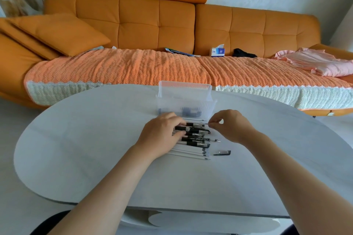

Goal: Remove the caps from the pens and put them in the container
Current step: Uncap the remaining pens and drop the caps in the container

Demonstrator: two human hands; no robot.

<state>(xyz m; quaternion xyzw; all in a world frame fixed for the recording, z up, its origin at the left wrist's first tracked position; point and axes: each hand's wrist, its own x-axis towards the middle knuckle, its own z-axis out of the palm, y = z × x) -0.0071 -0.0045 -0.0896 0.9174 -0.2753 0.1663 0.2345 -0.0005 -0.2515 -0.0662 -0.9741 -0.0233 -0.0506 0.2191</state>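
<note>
A pile of pens (193, 140), some with black grips and caps and some plain white, lies on the white oval table (95, 149). My left hand (162, 131) rests on the left part of the pile, pressing on the pens. My right hand (229, 124) pinches the tip end of the topmost pen at the pile's right side. Behind the pile stands a clear plastic container (185, 101) with its lid raised and dark pieces inside. A loose black cap (222, 152) and a small pen tip piece (217, 141) lie on the table to the right of the pile.
An orange sofa (152, 25) with a knitted cover runs behind the table. On it lie a tissue box (217, 51), a booklet (179, 52), a dark item (243, 53) and pink cloth (321, 63). A dark chair edge (49, 223) shows at the bottom left.
</note>
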